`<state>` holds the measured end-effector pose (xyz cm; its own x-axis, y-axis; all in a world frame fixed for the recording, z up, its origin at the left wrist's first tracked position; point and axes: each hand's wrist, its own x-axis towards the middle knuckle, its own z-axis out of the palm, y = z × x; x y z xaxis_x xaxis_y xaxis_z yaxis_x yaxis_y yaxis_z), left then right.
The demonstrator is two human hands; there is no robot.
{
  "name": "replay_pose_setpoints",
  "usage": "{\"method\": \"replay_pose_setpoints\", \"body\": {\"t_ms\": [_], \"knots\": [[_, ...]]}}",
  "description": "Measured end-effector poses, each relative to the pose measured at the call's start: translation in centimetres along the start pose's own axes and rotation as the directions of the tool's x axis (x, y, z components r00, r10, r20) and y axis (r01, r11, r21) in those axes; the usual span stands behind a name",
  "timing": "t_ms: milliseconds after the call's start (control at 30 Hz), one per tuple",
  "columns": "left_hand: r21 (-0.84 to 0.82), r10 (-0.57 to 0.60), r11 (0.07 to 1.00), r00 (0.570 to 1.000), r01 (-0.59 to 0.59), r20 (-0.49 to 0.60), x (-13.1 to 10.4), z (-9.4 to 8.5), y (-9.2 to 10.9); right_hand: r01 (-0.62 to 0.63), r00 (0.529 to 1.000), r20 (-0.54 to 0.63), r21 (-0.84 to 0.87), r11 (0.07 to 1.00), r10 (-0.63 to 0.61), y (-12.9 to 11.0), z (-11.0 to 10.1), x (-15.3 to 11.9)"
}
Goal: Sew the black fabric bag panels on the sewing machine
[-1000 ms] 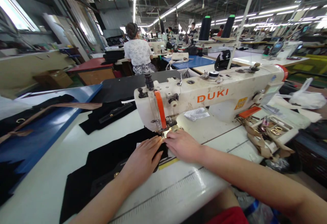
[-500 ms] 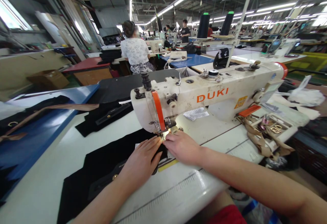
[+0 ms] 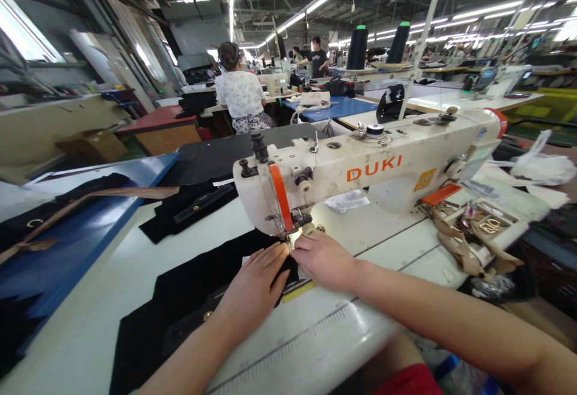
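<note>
My left hand [image 3: 255, 284] lies flat on a black fabric piece [image 3: 180, 281], fingers stretched toward the sewing machine's needle area [image 3: 289, 240]. Close by on the other side, my right hand [image 3: 323, 261] has its fingers curled together at the fabric's edge; what they pinch is hidden. The white sewing machine [image 3: 329, 169], lettered DUKI, has a lit work spot by the needle. Under my left forearm, a dark strip with a gold stud [image 3: 208, 315] shows on the fabric.
Another black piece with a strip [image 3: 196, 207] lies behind on the white table. A tray of metal rings [image 3: 489, 225] and tan straps [image 3: 451, 244] sits at the right. Left stands a blue surface [image 3: 99, 226]. A co-worker [image 3: 241, 91] sits ahead.
The view has shifted slightly, so the fabric and table at left appear a little farther right. My hands keep nearly the same place at the needle. A distant person has raised an arm.
</note>
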<state>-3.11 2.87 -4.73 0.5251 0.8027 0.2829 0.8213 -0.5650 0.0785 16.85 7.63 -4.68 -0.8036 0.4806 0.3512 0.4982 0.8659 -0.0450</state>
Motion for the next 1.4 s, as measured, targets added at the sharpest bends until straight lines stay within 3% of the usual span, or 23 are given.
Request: {"method": "replay_pose_setpoints", "body": {"t_ms": [867,1100,1233,1300,1400], "knots": [[0.003,-0.068,0.998,0.997,0.068,0.026,0.8,0.1,-1.0,-0.023,0.999,-0.042,-0.02,1.0,0.023,0.2,0.4,-0.3],[0.095,-0.084,0.993,0.993,0.076,0.079,-3.2,-2.1,0.8,0.02,0.981,-0.193,0.049,0.999,-0.011,-0.4,-0.1,-1.0],[0.218,-0.155,0.96,0.982,0.176,-0.111,-6.6,-4.5,1.4,0.051,0.973,-0.23,0.11,0.993,-0.024,-0.6,-0.3,-1.4],[0.245,-0.188,0.944,0.97,0.221,-0.153,-9.3,-5.2,1.0,0.065,0.971,-0.236,0.13,0.989,-0.033,-0.8,-0.4,-1.6],[0.261,-0.165,0.952,0.986,0.16,-0.004,-13.8,-5.0,-0.6,0.093,0.968,-0.246,0.157,0.983,-0.052,-1.0,-0.3,-1.9]]}}
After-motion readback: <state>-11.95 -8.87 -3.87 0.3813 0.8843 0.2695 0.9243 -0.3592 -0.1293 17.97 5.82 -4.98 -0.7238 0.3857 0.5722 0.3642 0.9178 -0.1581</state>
